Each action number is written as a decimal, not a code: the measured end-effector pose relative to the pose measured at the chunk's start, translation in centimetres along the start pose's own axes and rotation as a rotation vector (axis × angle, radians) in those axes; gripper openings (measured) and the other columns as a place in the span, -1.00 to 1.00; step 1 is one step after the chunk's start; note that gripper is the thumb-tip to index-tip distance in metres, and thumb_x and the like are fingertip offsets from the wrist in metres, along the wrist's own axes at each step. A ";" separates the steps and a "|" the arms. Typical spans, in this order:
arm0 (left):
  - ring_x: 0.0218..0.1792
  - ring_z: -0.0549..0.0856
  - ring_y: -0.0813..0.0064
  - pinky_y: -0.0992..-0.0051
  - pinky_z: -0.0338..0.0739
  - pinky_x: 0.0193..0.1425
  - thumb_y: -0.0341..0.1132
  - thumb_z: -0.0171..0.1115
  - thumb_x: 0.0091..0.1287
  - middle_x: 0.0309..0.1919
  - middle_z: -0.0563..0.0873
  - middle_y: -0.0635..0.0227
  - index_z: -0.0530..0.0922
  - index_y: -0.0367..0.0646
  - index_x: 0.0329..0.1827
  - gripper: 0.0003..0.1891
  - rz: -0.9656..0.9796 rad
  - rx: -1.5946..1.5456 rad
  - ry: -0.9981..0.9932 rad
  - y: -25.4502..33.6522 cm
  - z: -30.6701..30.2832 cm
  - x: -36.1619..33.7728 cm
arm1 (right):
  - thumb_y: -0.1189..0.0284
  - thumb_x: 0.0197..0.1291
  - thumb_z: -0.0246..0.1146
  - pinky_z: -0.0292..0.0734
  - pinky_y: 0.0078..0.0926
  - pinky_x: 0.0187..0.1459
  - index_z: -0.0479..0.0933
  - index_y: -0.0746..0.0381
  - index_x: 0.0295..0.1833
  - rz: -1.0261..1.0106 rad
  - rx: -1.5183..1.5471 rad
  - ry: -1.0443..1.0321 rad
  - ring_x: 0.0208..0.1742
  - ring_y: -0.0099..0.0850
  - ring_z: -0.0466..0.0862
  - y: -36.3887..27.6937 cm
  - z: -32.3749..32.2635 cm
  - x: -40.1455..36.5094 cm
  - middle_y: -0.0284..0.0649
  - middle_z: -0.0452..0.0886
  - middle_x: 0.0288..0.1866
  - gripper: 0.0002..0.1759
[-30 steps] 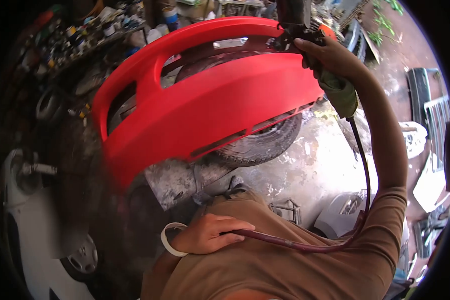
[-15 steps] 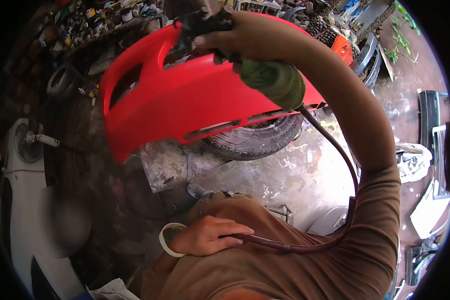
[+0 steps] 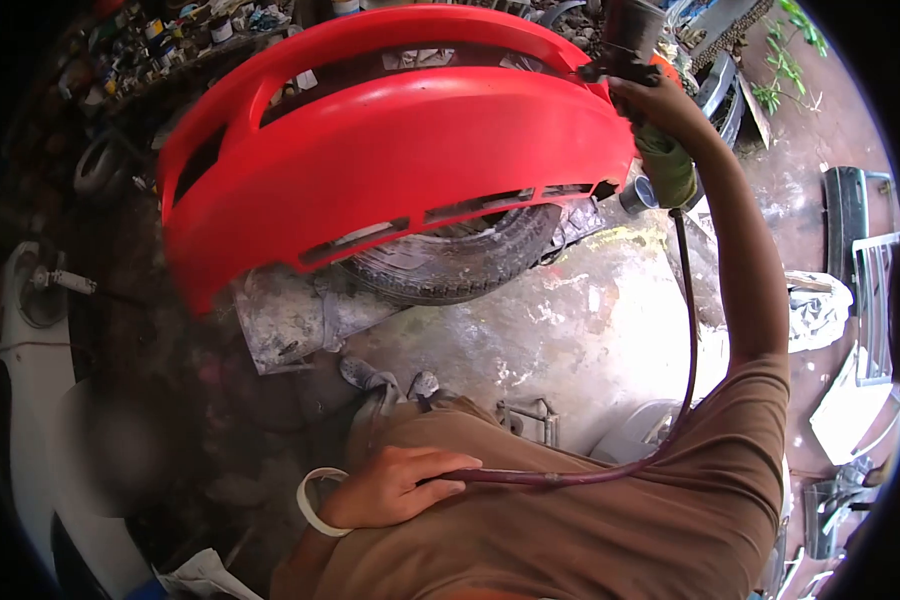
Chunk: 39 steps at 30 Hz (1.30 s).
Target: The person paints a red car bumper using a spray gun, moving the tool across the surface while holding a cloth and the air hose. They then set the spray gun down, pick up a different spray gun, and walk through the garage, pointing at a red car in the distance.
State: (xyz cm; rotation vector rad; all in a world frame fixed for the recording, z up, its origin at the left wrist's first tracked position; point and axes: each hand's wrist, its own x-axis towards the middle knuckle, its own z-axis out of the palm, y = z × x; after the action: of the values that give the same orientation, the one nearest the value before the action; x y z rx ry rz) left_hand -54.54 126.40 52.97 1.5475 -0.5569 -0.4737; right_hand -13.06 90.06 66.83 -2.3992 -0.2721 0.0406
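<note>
Right hand (image 3: 662,108) clasps a spray gun (image 3: 630,46); left hand (image 3: 398,486) pinches the hose (image 3: 555,479). The red bumper (image 3: 420,150) runs lengthwise crosswise, dipping leftward in view.

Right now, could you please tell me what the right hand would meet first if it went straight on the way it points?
The right hand, holding a spray gun, would probably meet the right end of the red bumper first, gun leading, though depth is unclear.
</note>
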 end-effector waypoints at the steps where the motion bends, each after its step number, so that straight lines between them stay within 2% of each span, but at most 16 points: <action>1: -0.03 0.84 0.10 0.28 0.68 0.06 -0.29 0.35 0.56 0.02 0.84 0.07 0.69 -0.18 0.33 -0.65 -0.025 0.003 0.016 0.3 0.5 0.0 | -0.01 0.44 0.45 0.57 -0.52 -0.34 0.70 0.22 -0.06 0.021 0.004 0.045 -0.40 -0.59 0.66 2.3 -1.2 0.0 -0.37 0.71 -0.38 -0.54; 3: -0.05 0.84 0.12 0.30 0.68 0.04 -0.29 0.36 0.56 0.00 0.84 0.09 0.69 -0.18 0.33 -0.65 -0.044 0.000 0.041 0.0 1.4 -0.1 | 0.01 0.44 0.45 0.57 -0.49 -0.35 0.71 0.22 -0.07 0.004 0.064 0.068 -0.41 -0.57 0.66 5.8 -3.3 -0.6 -0.35 0.70 -0.39 -0.56; 7: -0.09 0.84 0.16 0.34 0.67 0.01 -0.28 0.36 0.56 -0.04 0.84 0.12 0.70 -0.17 0.33 -0.65 -0.071 0.019 0.070 0.4 2.2 0.1 | 0.04 0.45 0.45 0.56 -0.47 -0.35 0.72 0.23 -0.09 0.126 0.077 0.142 -0.43 -0.54 0.66 14.1 -7.6 0.0 -0.34 0.71 -0.38 -0.58; 9: -0.07 0.84 0.15 0.35 0.68 0.02 -0.27 0.36 0.56 -0.02 0.84 0.11 0.71 -0.17 0.32 -0.66 -0.128 0.076 0.063 0.6 2.3 0.0 | 0.11 0.43 0.48 0.63 -0.44 -0.39 0.70 0.25 0.02 0.163 0.062 0.185 -0.40 -0.51 0.70 17.6 -9.3 0.2 -0.33 0.70 -0.33 -0.60; 11: -0.05 0.84 0.15 0.35 0.68 0.04 -0.26 0.36 0.56 0.00 0.84 0.09 0.72 -0.17 0.31 -0.66 -0.148 0.117 0.085 0.6 2.4 -0.2 | 0.17 0.41 0.51 0.65 -0.43 -0.37 0.68 0.27 0.15 0.175 0.071 0.226 -0.37 -0.49 0.73 18.6 -9.6 -0.6 -0.32 0.70 -0.29 -0.57; 14: -0.03 0.85 0.13 0.35 0.69 0.05 -0.25 0.36 0.56 0.02 0.85 0.06 0.72 -0.17 0.30 -0.66 -0.129 0.147 0.131 -0.4 2.8 -1.0 | 0.18 0.41 0.50 0.63 -0.44 -0.33 0.70 0.25 0.18 0.184 0.111 0.246 -0.36 -0.50 0.73 18.2 -8.5 -1.7 -0.34 0.71 -0.27 -0.58; 19: -0.04 0.85 0.10 0.32 0.70 0.05 -0.26 0.38 0.55 0.03 0.85 0.04 0.72 -0.17 0.30 -0.66 -0.147 0.135 0.114 -0.7 1.6 -3.4 | 0.03 0.48 0.40 0.57 -0.44 -0.33 0.71 0.23 0.19 0.061 -0.032 0.225 -0.36 -0.56 0.67 12.3 -3.0 -3.9 -0.33 0.70 -0.32 -0.52; 23: -0.06 0.84 0.11 0.31 0.70 0.04 -0.26 0.38 0.54 0.02 0.85 0.03 0.72 -0.17 0.30 -0.66 -0.204 0.120 0.102 -0.7 0.2 -6.6 | 0.00 0.48 0.41 0.55 -0.47 -0.41 0.67 0.26 -0.08 0.060 0.045 0.228 -0.46 -0.55 0.63 2.4 3.2 -6.9 -0.34 0.68 -0.40 -0.52; 27: -0.07 0.84 0.16 0.31 0.68 0.06 -0.30 0.37 0.53 0.00 0.85 0.06 0.72 -0.17 0.31 -0.66 -0.177 0.167 0.096 -1.4 -1.2 -11.0 | 0.03 0.48 0.41 0.57 -0.49 -0.41 0.66 0.23 0.01 0.048 0.090 0.133 -0.48 -0.55 0.63 -5.4 9.0 -8.9 -0.36 0.66 -0.42 -0.56; 31: -0.04 0.83 0.19 0.32 0.67 0.10 -0.31 0.36 0.54 0.01 0.85 0.09 0.72 -0.18 0.32 -0.65 -0.174 0.171 0.072 -1.4 -2.6 -15.3 | 0.04 0.45 0.44 0.57 -0.52 -0.41 0.67 0.22 0.07 -0.065 0.172 0.041 -0.49 -0.58 0.63 -13.3 15.3 -11.3 -0.36 0.67 -0.39 -0.56; 34: 0.00 0.84 0.18 0.32 0.67 0.13 -0.31 0.36 0.54 0.03 0.85 0.10 0.71 -0.18 0.33 -0.65 -0.151 0.154 0.088 -2.4 -3.1 -18.1 | 0.09 0.47 0.40 0.62 -0.49 -0.34 0.72 0.13 0.29 -0.046 0.113 -0.060 -0.33 -0.59 0.67 -18.3 19.7 -12.4 -0.31 0.70 -0.28 -0.55; 37: 0.05 0.84 0.17 0.32 0.68 0.17 -0.30 0.37 0.54 0.06 0.85 0.10 0.71 -0.19 0.33 -0.64 -0.152 0.155 0.090 -2.9 -3.6 -20.0 | 0.07 0.43 0.45 0.62 -0.47 -0.35 0.71 0.18 0.27 -0.099 0.128 -0.120 -0.39 -0.58 0.65 -21.6 24.1 -13.0 -0.29 0.71 -0.28 -0.51; 39: 0.00 0.83 0.10 0.27 0.68 0.10 -0.22 0.34 0.56 0.01 0.84 0.14 0.72 -0.08 0.32 -0.66 -0.119 0.168 0.120 -3.5 -3.6 -20.9 | 0.07 0.41 0.47 0.61 -0.45 -0.34 0.71 0.21 0.25 -0.125 0.159 -0.159 -0.40 -0.56 0.65 -23.9 26.7 -13.7 -0.29 0.71 -0.28 -0.49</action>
State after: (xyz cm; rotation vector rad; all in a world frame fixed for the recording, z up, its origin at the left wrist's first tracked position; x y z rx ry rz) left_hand -68.70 142.07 48.89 1.7645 -0.4221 -0.4299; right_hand -33.64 122.05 62.09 -2.2197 -0.4744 0.1898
